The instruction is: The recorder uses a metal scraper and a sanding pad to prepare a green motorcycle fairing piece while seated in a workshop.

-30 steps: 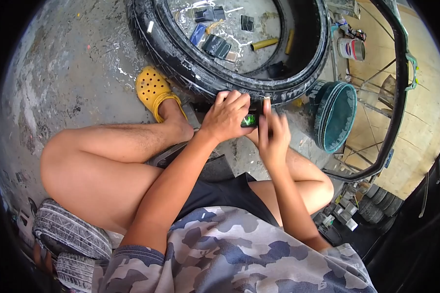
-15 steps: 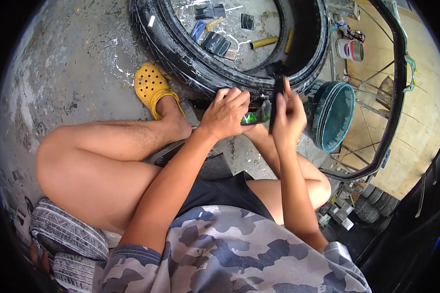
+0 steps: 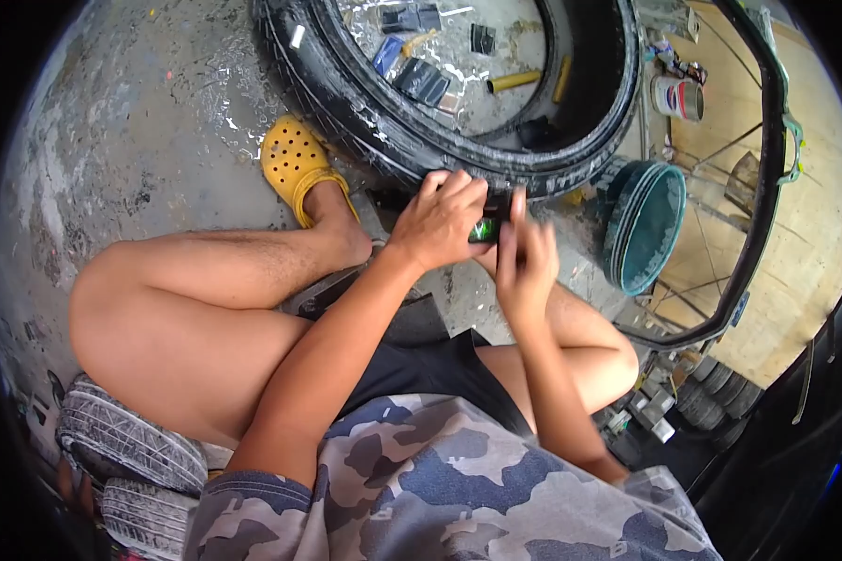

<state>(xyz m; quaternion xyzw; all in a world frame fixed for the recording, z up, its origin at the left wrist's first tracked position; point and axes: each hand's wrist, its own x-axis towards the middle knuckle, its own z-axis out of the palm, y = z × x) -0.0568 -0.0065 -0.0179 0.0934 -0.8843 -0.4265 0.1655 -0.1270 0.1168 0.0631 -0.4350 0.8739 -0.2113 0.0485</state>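
Head view: a large black rubber tire (image 3: 332, 103) lies on its side on the wet grey concrete floor (image 3: 178, 140) and serves as the reference for all positions below.

Workpiece: a small dark object with a glossy bright-green face (image 3: 483, 230) is located just beside the near edge of the tire, on the person's side. Only its green face shows, between the two hands; its surface reflects light and carries paler streaks. The remaining outline is covered by the fingers.

Left hand (image 3: 440, 220): grip closed on the workpiece, fingers curled over it, knuckles against or just beside the near sidewall of the tire; contact cannot be confirmed.

Right hand (image 3: 529, 262): positioned near the same tire edge, to the right of the left hand, with the fingers blurred. A dark area lies next to these fingers; whether the grip is closed on anything cannot be determined.

Surrounding items: black flat rectangular pieces (image 3: 422, 81) and an olive-yellow tube (image 3: 515, 81) lie inside the tire ring. A teal plastic bucket (image 3: 619, 234) stands right of the tire. A yellow perforated clog (image 3: 297, 159), worn on one foot, is left of the tire's near edge.
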